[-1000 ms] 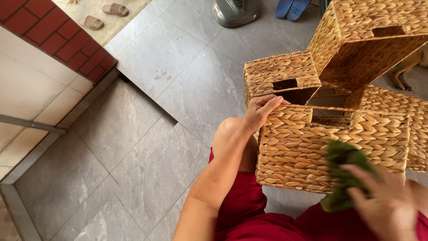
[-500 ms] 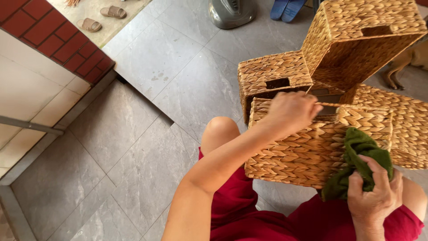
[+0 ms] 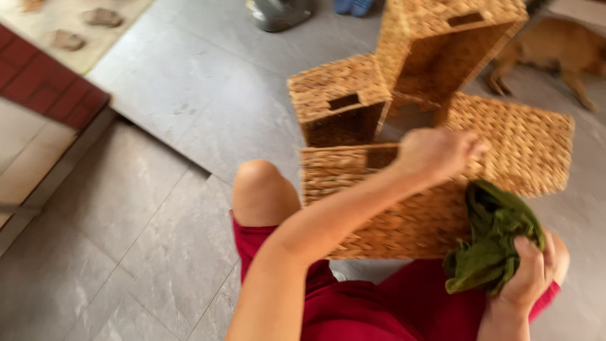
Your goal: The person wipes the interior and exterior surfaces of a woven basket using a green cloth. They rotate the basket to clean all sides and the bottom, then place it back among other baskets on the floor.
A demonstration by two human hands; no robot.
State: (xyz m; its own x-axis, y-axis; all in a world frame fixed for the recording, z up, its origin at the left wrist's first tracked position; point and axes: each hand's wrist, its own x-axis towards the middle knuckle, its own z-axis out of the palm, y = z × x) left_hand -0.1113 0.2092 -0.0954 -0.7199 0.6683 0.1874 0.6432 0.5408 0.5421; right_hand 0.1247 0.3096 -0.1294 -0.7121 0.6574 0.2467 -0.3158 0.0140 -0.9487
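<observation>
Underfoot, the grey tiled floor (image 3: 158, 126) takes up most of the view, and everything else is easiest placed from the nearest woven basket (image 3: 379, 215), a box of tan wicker resting against the person's lap. Beyond that basket, three more of the same weave crowd together: a large one tipped on its side (image 3: 442, 50) farthest off, a flat-lying one (image 3: 524, 145) just to its right, and a smaller cube (image 3: 338, 98) with a slot handle just behind its left corner. Further right of the group a tan dog (image 3: 568, 50) lies on the tiles. Far to the left of the basket are a red brick wall (image 3: 44, 82) and a pale mat with a pair of sandals (image 3: 82, 28).

The left hand (image 3: 439, 151) is curled closed over the near basket's top rim, beside its handle slot, steadying it. The right hand (image 3: 527, 278) sits at the basket's lower right corner, fingers wrapped tight around a bunched green cloth (image 3: 492, 240) that touches the wicker face.

The basket looks light and fairly stiff, though the weave would likely flex if squeezed; the rim or the handle slot seems the firmest hold. The cloth is soft and limp, best gripped as a wad, as it is now.
</observation>
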